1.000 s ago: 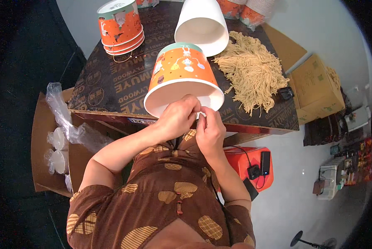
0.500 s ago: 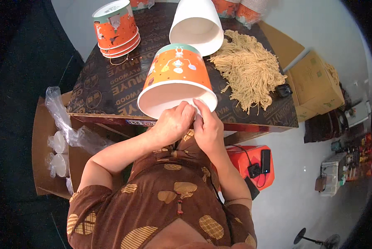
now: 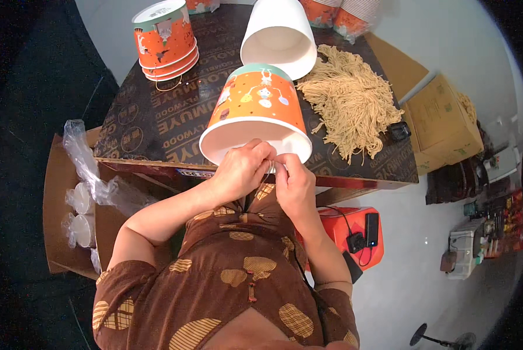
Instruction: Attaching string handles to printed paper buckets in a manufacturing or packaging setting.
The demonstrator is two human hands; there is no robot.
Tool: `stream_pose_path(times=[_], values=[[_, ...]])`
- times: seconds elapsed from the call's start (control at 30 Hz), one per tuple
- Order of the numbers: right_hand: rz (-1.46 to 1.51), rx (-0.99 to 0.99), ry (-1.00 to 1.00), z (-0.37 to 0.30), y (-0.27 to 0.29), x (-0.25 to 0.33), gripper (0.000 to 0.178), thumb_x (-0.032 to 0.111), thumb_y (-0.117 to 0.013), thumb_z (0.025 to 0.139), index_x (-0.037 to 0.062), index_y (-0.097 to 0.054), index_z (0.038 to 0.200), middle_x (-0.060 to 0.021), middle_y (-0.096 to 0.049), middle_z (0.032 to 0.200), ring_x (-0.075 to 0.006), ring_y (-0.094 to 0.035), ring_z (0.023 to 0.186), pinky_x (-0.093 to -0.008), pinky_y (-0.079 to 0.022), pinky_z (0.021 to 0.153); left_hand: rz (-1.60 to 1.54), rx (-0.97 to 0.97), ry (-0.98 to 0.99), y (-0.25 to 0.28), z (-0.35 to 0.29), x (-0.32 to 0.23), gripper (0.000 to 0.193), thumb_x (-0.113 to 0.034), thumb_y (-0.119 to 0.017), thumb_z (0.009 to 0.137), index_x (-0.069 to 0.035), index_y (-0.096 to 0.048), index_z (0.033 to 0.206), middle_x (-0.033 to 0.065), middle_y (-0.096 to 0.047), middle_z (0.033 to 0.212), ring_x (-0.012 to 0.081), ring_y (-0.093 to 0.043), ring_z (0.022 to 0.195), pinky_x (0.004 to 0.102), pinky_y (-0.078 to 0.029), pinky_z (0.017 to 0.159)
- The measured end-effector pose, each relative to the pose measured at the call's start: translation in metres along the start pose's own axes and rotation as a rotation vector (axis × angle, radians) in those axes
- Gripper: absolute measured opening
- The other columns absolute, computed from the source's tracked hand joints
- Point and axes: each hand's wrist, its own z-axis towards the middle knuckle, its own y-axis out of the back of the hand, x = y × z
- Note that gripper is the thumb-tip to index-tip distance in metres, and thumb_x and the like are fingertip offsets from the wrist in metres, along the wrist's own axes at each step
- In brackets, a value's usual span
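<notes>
An orange paper bucket (image 3: 258, 100) with a green band lies tilted at the table's near edge, its white mouth facing me. At the lower rim, my left hand (image 3: 242, 170) and my right hand (image 3: 295, 184) meet with fingers closed. Between their fingertips runs a thin pale cord (image 3: 271, 168), pinched by both, with a strand dangling below. Whether the cord passes through the bucket's rim is hidden by my fingers. Right of the bucket lies a heap of tan cords (image 3: 355, 102). Just behind it, a white paper bucket (image 3: 278, 26) lies with its mouth toward me.
Nested orange buckets (image 3: 163, 49) stand upside down at the table's far left, a cord hanging from them. More wrapped stacks (image 3: 355, 17) are at the back. A small black object (image 3: 399, 131) sits beside the cords. Cardboard boxes (image 3: 448, 125) flank the table; a red stool (image 3: 331, 227) holds electronics.
My hands have shifted slightly down and drawn a little apart at the fingertips, showing the cord between them. The bucket appears slightly farther right in the picture.
</notes>
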Motion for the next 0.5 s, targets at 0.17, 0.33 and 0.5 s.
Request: stream_pose_path(times=[0.17, 0.33, 0.5], values=[[-0.05, -0.009, 0.013, -0.002, -0.002, 0.0, 0.013, -0.004, -0.058, 0.087, 0.0, -0.054, 0.099, -0.021, -0.064, 0.08, -0.0383, -0.066, 0.071, -0.0408, -0.05, 0.06, -0.05, 0.03, 0.067, 0.006, 0.002, -0.006, 0.013, 0.0, -0.064, 0.081, -0.003, -0.06, 0.093, 0.0154, -0.063, 0.088, 0.0378, -0.064, 0.084, 0.0427, -0.052, 0.07], [0.026, -0.011, 0.117, -0.001, 0.0, -0.002, 0.013, -0.001, -0.059, 0.087, 0.0016, -0.05, 0.096, -0.0221, -0.061, 0.073, -0.0426, -0.062, 0.068, -0.049, -0.047, 0.058, -0.228, 0.074, 0.202, 0.016, 0.008, -0.009, 0.002, 0.0, -0.057, 0.081, 0.001, -0.057, 0.083, 0.0188, -0.061, 0.079, 0.0385, -0.061, 0.077, 0.0427, -0.048, 0.068], [0.064, 0.049, 0.108, -0.003, 0.006, -0.003, 0.012, -0.003, -0.057, 0.086, 0.0017, -0.05, 0.095, -0.022, -0.06, 0.075, -0.0429, -0.061, 0.071, -0.0476, -0.048, 0.061, -0.299, 0.081, 0.273, 0.014, 0.011, -0.007, 0.003, 0.001, -0.056, 0.078, 0.002, -0.054, 0.075, 0.019, -0.058, 0.075, 0.0374, -0.059, 0.072, 0.0427, -0.047, 0.067]])
